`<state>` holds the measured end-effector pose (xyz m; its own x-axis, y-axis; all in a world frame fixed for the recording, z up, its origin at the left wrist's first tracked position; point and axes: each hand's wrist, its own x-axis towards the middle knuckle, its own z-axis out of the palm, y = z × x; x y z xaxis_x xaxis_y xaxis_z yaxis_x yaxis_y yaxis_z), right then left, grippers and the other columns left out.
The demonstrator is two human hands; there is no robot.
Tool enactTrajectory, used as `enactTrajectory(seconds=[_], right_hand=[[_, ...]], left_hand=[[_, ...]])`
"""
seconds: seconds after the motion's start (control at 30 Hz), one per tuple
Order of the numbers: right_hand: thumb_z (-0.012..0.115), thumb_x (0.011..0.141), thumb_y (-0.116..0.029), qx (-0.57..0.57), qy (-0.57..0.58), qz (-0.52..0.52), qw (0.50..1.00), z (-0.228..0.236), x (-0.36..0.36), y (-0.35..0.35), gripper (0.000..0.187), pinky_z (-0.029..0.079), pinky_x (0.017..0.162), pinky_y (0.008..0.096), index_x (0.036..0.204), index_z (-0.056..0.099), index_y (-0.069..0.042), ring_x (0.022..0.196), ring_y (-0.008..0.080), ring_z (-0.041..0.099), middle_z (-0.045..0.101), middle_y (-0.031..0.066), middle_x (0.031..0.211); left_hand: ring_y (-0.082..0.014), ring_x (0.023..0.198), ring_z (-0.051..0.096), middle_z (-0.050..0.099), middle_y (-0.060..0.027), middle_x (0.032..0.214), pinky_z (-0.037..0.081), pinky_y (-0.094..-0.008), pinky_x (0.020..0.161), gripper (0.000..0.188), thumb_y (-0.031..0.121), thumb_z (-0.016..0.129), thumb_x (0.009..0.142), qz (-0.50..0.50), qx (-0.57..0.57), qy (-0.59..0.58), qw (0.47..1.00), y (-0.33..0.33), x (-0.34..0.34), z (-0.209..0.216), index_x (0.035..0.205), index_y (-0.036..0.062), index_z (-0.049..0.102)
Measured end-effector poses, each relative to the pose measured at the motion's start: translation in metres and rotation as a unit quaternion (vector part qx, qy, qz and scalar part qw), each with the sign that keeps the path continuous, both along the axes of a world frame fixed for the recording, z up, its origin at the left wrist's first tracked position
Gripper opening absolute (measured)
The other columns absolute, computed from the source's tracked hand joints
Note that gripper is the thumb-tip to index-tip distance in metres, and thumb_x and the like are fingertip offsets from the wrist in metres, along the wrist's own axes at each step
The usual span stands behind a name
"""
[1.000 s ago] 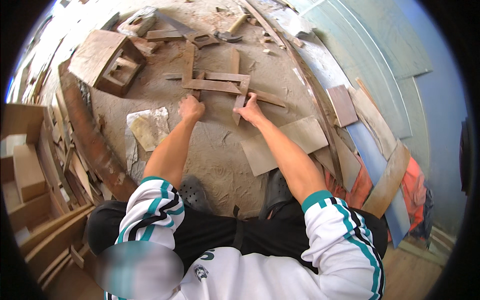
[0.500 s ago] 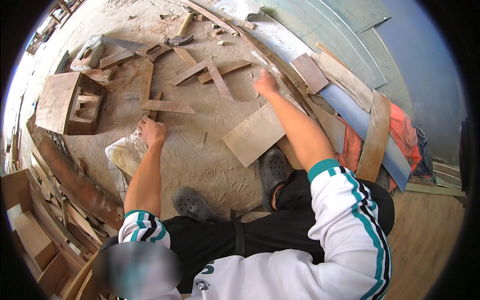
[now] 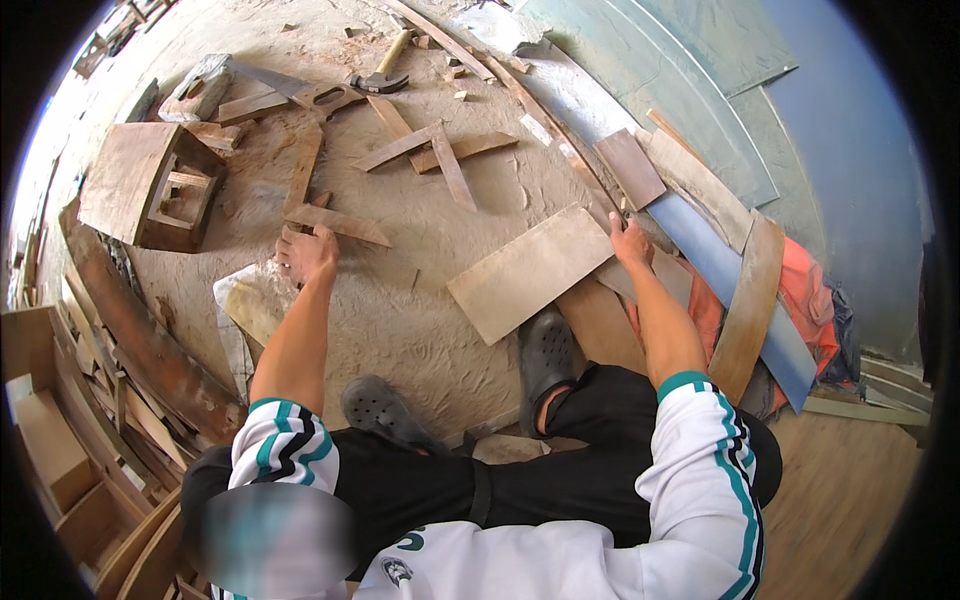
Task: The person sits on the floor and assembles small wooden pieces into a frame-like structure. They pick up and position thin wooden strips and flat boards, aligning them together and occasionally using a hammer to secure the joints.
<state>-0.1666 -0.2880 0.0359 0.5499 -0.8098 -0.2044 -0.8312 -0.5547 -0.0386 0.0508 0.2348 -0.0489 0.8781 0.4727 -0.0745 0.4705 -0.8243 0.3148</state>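
Observation:
My left hand (image 3: 307, 256) reaches to the near corner of an L made of wooden strips, its fingers curled at the end of the flat wooden strip (image 3: 345, 224). Another strip (image 3: 305, 165) runs away from that corner. On the right, my right hand (image 3: 631, 243) is closed in a pinch beside the long thin wooden edging (image 3: 570, 155); a small dark tip shows above the fingers, too small to name. A rectangular board (image 3: 530, 275) lies between my hands, nearer the right one. Crossed wooden strips (image 3: 440, 150) rest on the ground farther off.
Beyond lie a handsaw (image 3: 290, 85) and a claw hammer (image 3: 382, 75). A wooden box (image 3: 135, 185) stands at left, above a curved rusty piece (image 3: 150, 325) and scrap wood (image 3: 60, 450). Boards and orange cloth (image 3: 805, 290) lie at right. My grey clogs (image 3: 385, 410) are close by.
My right hand has moved right and nearer, from above the ground by the long edging to beside the board's right end. My left hand stays by the strips' corner.

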Motion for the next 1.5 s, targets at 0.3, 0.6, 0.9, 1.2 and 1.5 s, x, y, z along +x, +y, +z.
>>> enactTrajectory(seconds=[0.3,0.6,0.9,1.2,1.5], right_hand=[[0.044,0.081,-0.081,-0.104,-0.005,0.124,0.987,0.123,-0.006,-0.050,0.090,0.048,0.084,0.0494,0.093,0.068,0.005,0.097,0.0425,0.064,0.065,0.0303,0.097],[0.036,0.085,-0.081,0.018,-0.094,0.142,0.985,0.261,0.073,-0.004,0.089,0.045,0.049,0.0379,0.057,0.059,0.000,0.047,0.0218,0.057,0.052,0.0109,0.050],[0.032,0.087,-0.081,0.011,-0.001,0.259,0.966,0.280,0.147,0.045,0.089,0.044,0.049,0.0353,0.051,0.056,-0.003,0.042,0.0191,0.053,0.051,0.0088,0.047],[0.049,0.087,-0.071,0.092,0.150,0.476,0.861,0.176,0.221,0.129,0.073,0.047,0.081,0.0407,0.104,0.066,-0.002,0.094,0.0331,0.063,0.066,0.0236,0.102],[0.070,0.081,-0.046,0.181,0.150,0.571,0.786,0.062,0.220,0.147,0.072,0.047,0.094,0.0461,0.136,0.045,-0.006,0.111,0.0420,0.059,0.061,0.0285,0.119]], left_hand=[[-0.0334,0.145,0.022,0.025,-0.0232,0.154,0.006,-0.0552,0.117,0.119,0.072,0.059,0.074,0.144,-0.129,0.114,0.974,-0.066,0.039,0.026,0.151,-0.0042,0.009],[-0.0384,0.143,0.025,0.025,-0.0276,0.154,0.020,-0.0511,0.116,0.082,0.046,0.050,0.094,-0.009,-0.255,-0.230,0.939,-0.108,0.056,0.047,0.150,-0.0036,0.016],[-0.0251,0.095,0.063,0.057,-0.0185,0.117,0.057,-0.0352,0.070,0.060,0.044,0.052,0.097,0.264,-0.685,-0.348,0.583,-0.090,0.155,0.178,0.140,0.0078,0.034],[-0.0210,0.069,0.068,0.067,-0.0123,0.084,0.061,-0.0346,0.058,0.023,0.019,0.060,0.094,0.283,-0.574,-0.272,0.719,-0.046,0.115,0.095,0.106,-0.0001,0.056],[-0.0251,0.095,0.062,0.063,-0.0174,0.112,0.054,-0.0422,0.070,0.044,0.037,0.052,0.097,0.251,-0.571,-0.062,0.779,-0.086,0.090,0.052,0.117,-0.0023,0.058]])
